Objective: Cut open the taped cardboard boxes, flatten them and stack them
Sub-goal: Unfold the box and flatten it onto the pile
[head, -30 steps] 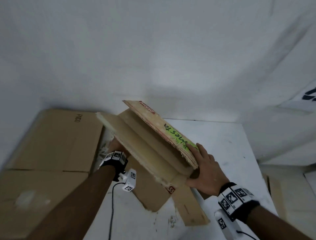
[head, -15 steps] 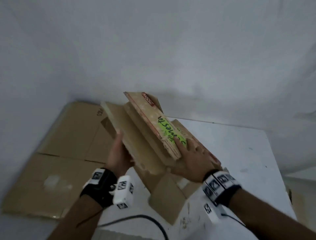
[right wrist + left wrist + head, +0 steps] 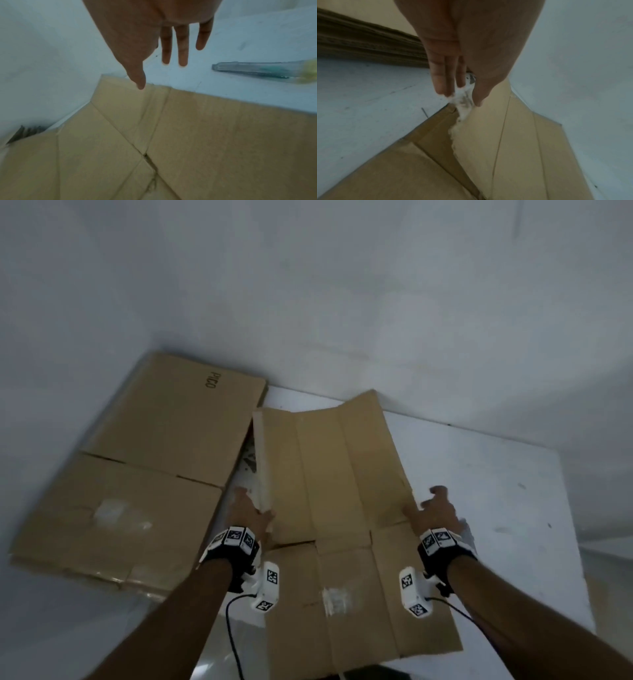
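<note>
1. The opened cardboard box [image 3: 337, 508] lay spread out, plain inner side up, in the middle of the white table [image 3: 496, 491]. Its far end reached almost to the wall [image 3: 342, 302], and its near flaps ran toward the table's front edge. Its far right corner was slightly raised.
2. The left hand [image 3: 248, 513] was at the box's left edge. In the left wrist view its fingers [image 3: 441, 75] were straight and close together, pointing down beside a torn white strip on that edge, with the thumb on the other side of the strip. Whether the fingers pinched the strip or only touched it could not be told.
3. The right hand [image 3: 436, 510] was at the box's right edge, fingers loosely spread. In the right wrist view the fingers [image 3: 182, 44] pointed down over the bare table just past the edge, the thumb over the cardboard, holding nothing.
4. A stack of flattened boxes [image 3: 137, 474] lay to the left of the opened box, close beside it with a narrow strip of table between. The top sheet bore the printed word "PICO". The left wrist view showed several layered edges.
5. A translucent utility knife [image 3: 262, 71] lay on the table to the right of the opened box, near the right hand and apart from the cardboard.
6. Both wrists wore black bands with marker tags and white camera units with cables.
</note>
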